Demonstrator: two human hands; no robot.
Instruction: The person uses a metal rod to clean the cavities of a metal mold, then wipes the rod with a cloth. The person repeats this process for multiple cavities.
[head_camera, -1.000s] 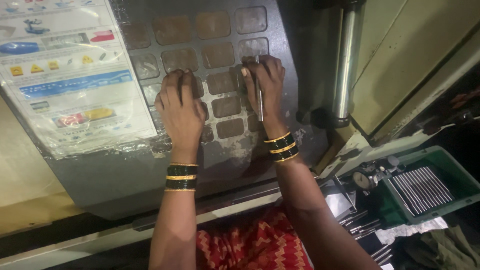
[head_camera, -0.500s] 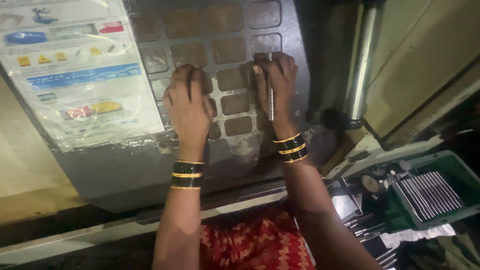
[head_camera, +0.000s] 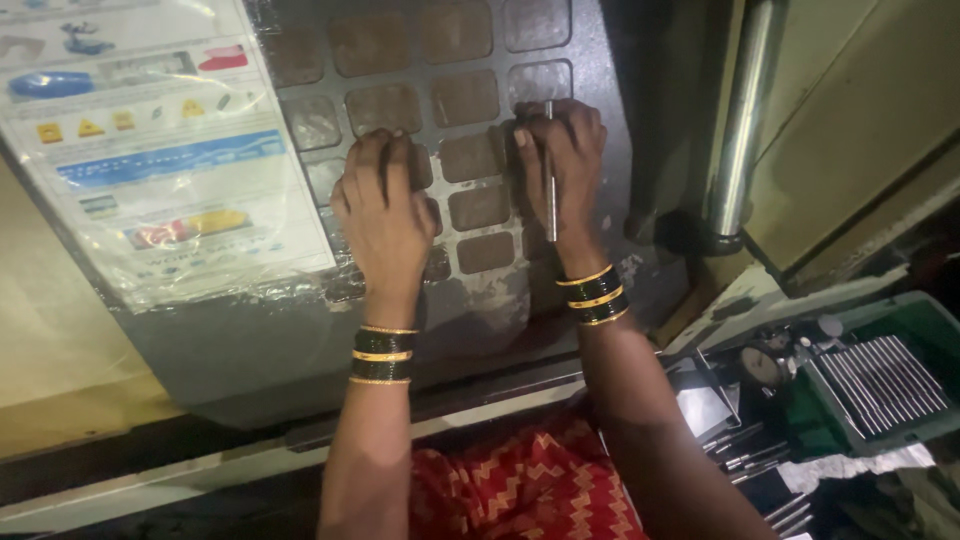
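My left hand (head_camera: 384, 215) lies flat on a grey machine control panel (head_camera: 520, 290), its fingers over the worn square brown keys (head_camera: 480, 207). My right hand (head_camera: 562, 170) rests on the keys to the right and is shut on a thin metal rod (head_camera: 550, 185) that runs upright across its back. Both wrists wear black and gold bangles (head_camera: 381, 355).
A plastic-covered instruction sheet (head_camera: 160, 150) is stuck to the panel's left. A shiny metal bar (head_camera: 740, 120) stands at the right. Lower right, a green tray (head_camera: 880, 375) holds several thin metal rods, with gauges and tools beside it. Red patterned cloth (head_camera: 520, 480) shows below.
The view has shifted a little, so the panel and hands sit further right in frame. Both hands stay on the keys, and the right hand keeps hold of the rod.
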